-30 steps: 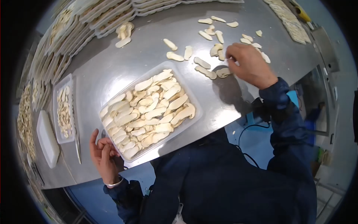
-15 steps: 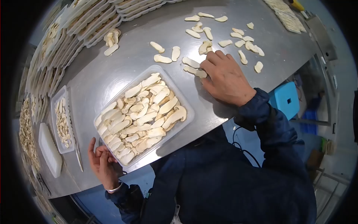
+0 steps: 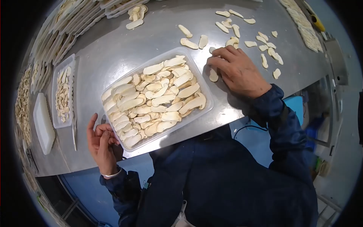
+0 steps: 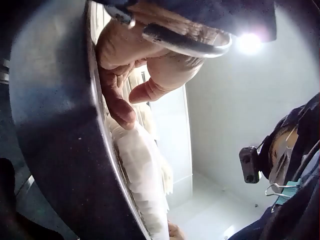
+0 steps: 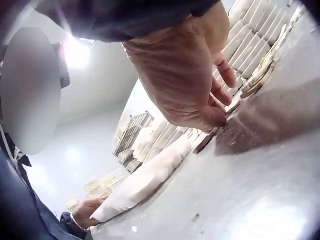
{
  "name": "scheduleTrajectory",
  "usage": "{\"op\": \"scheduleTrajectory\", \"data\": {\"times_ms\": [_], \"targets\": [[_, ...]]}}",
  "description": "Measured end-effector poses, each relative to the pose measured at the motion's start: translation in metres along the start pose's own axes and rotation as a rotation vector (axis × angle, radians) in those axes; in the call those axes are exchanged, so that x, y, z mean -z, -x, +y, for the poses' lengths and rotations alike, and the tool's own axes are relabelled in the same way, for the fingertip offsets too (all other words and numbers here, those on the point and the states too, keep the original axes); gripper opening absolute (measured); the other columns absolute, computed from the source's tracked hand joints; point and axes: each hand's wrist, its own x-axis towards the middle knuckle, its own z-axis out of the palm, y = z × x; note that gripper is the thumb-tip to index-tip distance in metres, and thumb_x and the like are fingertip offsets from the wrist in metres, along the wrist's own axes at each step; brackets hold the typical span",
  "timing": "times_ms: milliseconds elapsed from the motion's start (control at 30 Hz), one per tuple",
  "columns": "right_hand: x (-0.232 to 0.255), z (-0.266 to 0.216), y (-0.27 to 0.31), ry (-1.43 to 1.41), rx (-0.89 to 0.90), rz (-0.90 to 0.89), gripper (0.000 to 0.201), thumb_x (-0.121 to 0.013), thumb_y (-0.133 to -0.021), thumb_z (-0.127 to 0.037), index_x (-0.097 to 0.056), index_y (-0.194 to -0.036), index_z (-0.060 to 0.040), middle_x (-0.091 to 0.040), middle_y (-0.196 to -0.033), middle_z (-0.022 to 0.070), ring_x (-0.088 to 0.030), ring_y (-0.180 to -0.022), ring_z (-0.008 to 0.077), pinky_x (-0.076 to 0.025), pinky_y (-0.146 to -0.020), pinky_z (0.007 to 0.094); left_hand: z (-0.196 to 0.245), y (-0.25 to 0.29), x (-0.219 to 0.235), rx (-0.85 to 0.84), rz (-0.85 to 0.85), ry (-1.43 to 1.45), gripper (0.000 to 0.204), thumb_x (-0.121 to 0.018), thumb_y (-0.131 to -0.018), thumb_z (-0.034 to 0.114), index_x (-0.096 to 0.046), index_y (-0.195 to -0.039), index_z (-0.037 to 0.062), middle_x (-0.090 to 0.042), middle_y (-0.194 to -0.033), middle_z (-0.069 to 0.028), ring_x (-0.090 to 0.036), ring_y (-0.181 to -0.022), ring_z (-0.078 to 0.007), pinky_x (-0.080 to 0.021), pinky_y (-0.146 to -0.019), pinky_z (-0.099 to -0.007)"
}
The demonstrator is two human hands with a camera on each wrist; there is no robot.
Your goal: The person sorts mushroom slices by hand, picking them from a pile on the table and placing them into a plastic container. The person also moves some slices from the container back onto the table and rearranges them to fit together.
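Note:
A clear plastic tray [image 3: 210, 108] filled with overlapping pale mushroom slices [image 3: 155, 99] sits near the table's front edge. At its lower left corner is my left hand [image 3: 103, 142], index finger extended, the other fingers loosely bent against the tray's side. The left wrist view shows its thumb [image 4: 150, 91] apart from the tray wall. To the tray's right, my right hand [image 3: 244, 72] bends down over the tabletop and pinches a mushroom slice [image 3: 213, 75] under its index finger. Another slice [image 3: 212, 50] peeks out by its fingertips, partly hidden.
Loose slices [image 3: 272, 52] are scattered across the steel table [image 3: 159, 30]. Stacked filled trays [image 3: 56, 41] line the far left. Nearer stand a small tray of pieces [image 3: 73, 90], a white foam tray [image 3: 44, 123] and a knife [image 3: 75, 134]. A slice-covered board [image 3: 300, 24] lies back right.
My right hand moved leftward to the slices beside the tray; one slice there has turned and come nearer the tray. My left hand stays at the corner. The head view has shifted.

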Motion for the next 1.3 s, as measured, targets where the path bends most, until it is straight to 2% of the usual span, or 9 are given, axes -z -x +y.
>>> {"op": "scheduleTrajectory", "data": {"times_ms": [167, 333, 467, 600, 733, 800, 967, 1067, 1300], "targets": [[0.003, 0.002, 0.001, 0.055, -0.056, -0.088, 0.014, -0.058, -0.076, -0.006, -0.056, -0.088, -0.0010, -0.054, -0.093, 0.0109, -0.052, -0.092, 0.0275, -0.042, -0.081, 0.0387, 0.000, -0.001, 0.000, -0.008, -0.007, 0.017, 0.052, -0.051, -0.090, 0.002, -0.033, -0.139, -0.0043, -0.059, -0.089, -0.0079, -0.053, -0.063, -0.0061, -0.046, -0.055, -0.0162], [0.002, -0.001, 0.001, 0.052, -0.087, -0.025, 0.016, -0.060, -0.071, -0.009, -0.054, -0.084, -0.0013, -0.053, -0.086, 0.0128, -0.051, -0.086, 0.0296, -0.041, -0.077, 0.0394, -0.003, 0.000, -0.001, -0.019, 0.021, -0.009, 0.049, -0.048, -0.091, 0.000, -0.035, -0.138, -0.0053, -0.059, -0.089, -0.0065, -0.049, -0.061, -0.0036, -0.042, -0.053, -0.0156], [0.010, -0.014, -0.007, 0.025, -0.094, 0.082, 0.018, -0.061, -0.068, -0.008, -0.052, -0.082, -0.0018, -0.052, -0.082, 0.0134, -0.051, -0.081, 0.0310, -0.039, -0.072, 0.0396, -0.002, 0.001, 0.000, 0.004, 0.003, 0.069, 0.052, -0.049, -0.090, 0.001, -0.034, -0.139, -0.0023, -0.060, -0.090, -0.0071, -0.053, -0.064, -0.0058, -0.045, -0.055, -0.0173], [0.018, -0.067, -0.032, -0.047, 0.001, 0.163, 0.021, -0.063, -0.065, -0.006, -0.050, -0.081, -0.0036, -0.050, -0.079, 0.0110, -0.050, -0.078, 0.0299, -0.038, -0.069, 0.0407, 0.005, 0.000, -0.002, 0.034, 0.007, 0.066, 0.052, -0.049, -0.088, -0.004, -0.035, -0.137, -0.0020, -0.061, -0.089, -0.0083, -0.059, -0.068, -0.0089, -0.047, -0.056, -0.0182], [0.001, -0.113, -0.058, -0.179, 0.104, 0.103, 0.024, -0.065, -0.063, -0.007, -0.051, -0.082, -0.0026, -0.050, -0.083, 0.0119, -0.050, -0.081, 0.0294, -0.039, -0.072, 0.0398, 0.002, 0.000, -0.001, 0.031, 0.010, 0.064, 0.052, -0.049, -0.087, -0.004, -0.036, -0.137, -0.0014, -0.061, -0.090, -0.0082, -0.059, -0.069, -0.0088, -0.047, -0.057, -0.0178], [-0.013, -0.129, -0.069, -0.205, 0.162, 0.131, 0.024, -0.065, -0.063, -0.007, -0.052, -0.082, -0.0014, -0.051, -0.083, 0.0121, -0.051, -0.081, 0.0285, -0.040, -0.072, 0.0390, 0.004, 0.001, -0.002, 0.034, 0.013, 0.052, 0.053, -0.048, -0.086, -0.004, -0.036, -0.137, -0.0010, -0.061, -0.090, -0.0077, -0.059, -0.069, -0.0091, -0.047, -0.057, -0.0185], [-0.036, -0.144, -0.087, -0.219, 0.216, 0.150, 0.024, -0.063, -0.062, -0.004, -0.051, -0.083, -0.0024, -0.050, -0.082, 0.0110, -0.052, -0.081, 0.0282, -0.040, -0.071, 0.0394, 0.003, 0.002, -0.001, 0.029, 0.007, 0.094, 0.053, -0.049, -0.086, -0.004, -0.035, -0.137, -0.0005, -0.061, -0.089, -0.0071, -0.059, -0.069, -0.0097, -0.049, -0.058, -0.0196], [-0.035, -0.146, -0.092, -0.163, 0.214, 0.135, 0.022, -0.066, -0.062, -0.007, -0.054, -0.079, 0.0001, -0.051, -0.081, 0.0116, -0.051, -0.081, 0.0255, -0.040, -0.072, 0.0361, 0.003, 0.002, 0.000, 0.025, -0.003, 0.095, 0.053, -0.049, -0.086, -0.004, -0.035, -0.137, -0.0003, -0.061, -0.090, -0.0072, -0.059, -0.069, -0.0095, -0.049, -0.058, -0.0196], [-0.038, -0.144, -0.092, -0.156, 0.202, 0.118, 0.020, -0.065, -0.063, -0.006, -0.054, -0.079, 0.0002, -0.051, -0.080, 0.0114, -0.051, -0.080, 0.0252, -0.040, -0.071, 0.0361, 0.002, 0.001, 0.000, 0.018, -0.007, 0.073, 0.053, -0.049, -0.086, -0.004, -0.035, -0.137, -0.0004, -0.061, -0.090, -0.0075, -0.060, -0.069, -0.0093, -0.050, -0.058, -0.0192]]}}
